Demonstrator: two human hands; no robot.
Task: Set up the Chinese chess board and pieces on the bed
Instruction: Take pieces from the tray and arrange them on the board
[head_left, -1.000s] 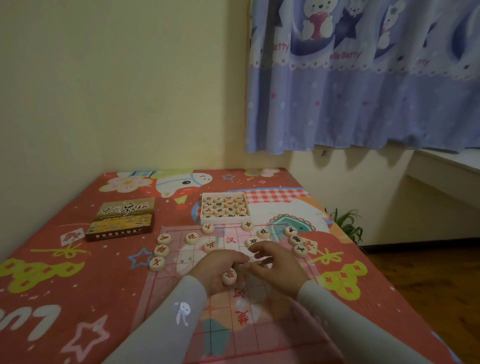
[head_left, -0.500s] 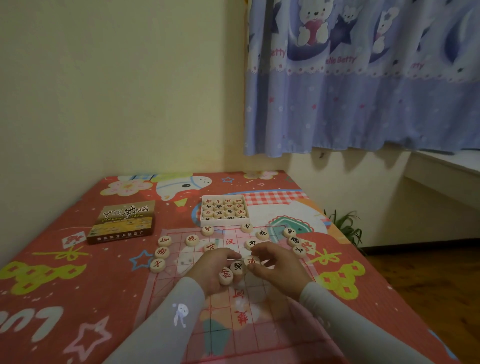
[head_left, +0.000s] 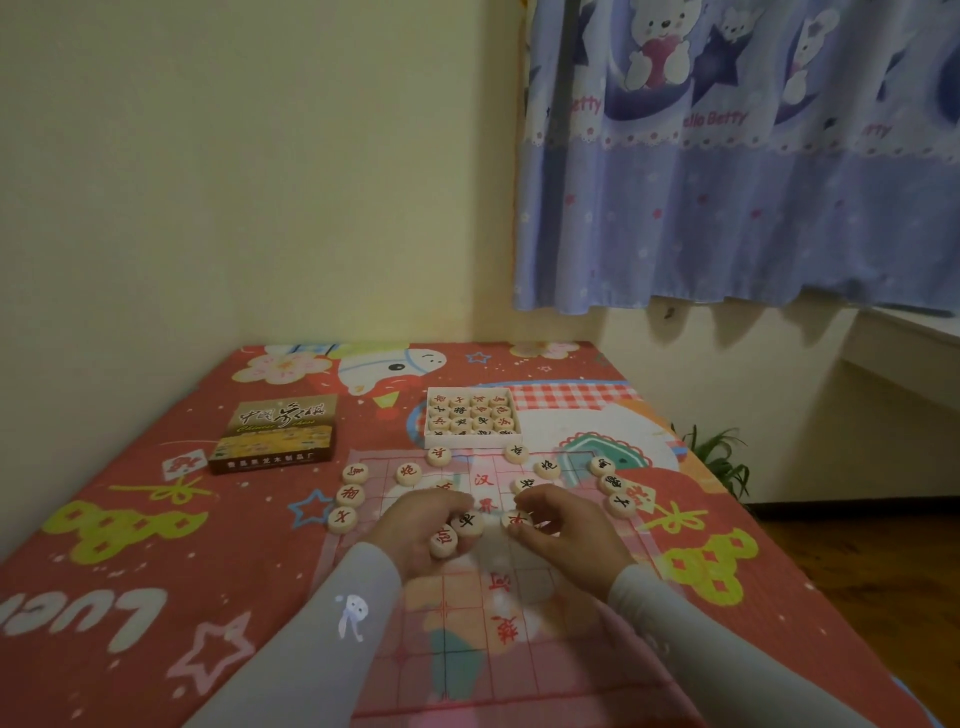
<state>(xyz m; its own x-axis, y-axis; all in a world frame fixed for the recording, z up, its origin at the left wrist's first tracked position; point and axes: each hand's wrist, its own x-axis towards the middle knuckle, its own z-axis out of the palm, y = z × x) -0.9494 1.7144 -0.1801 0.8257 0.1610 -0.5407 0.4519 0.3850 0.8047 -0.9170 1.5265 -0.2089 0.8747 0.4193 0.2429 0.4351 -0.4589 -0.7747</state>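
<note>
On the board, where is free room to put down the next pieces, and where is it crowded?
Free: the near half of the board, between the two sleeves. Also the bedsheet left of the board, below the lid. Crowded: the far edge near the tray, and the middle, where the left hand and right hand hold pieces.
</note>
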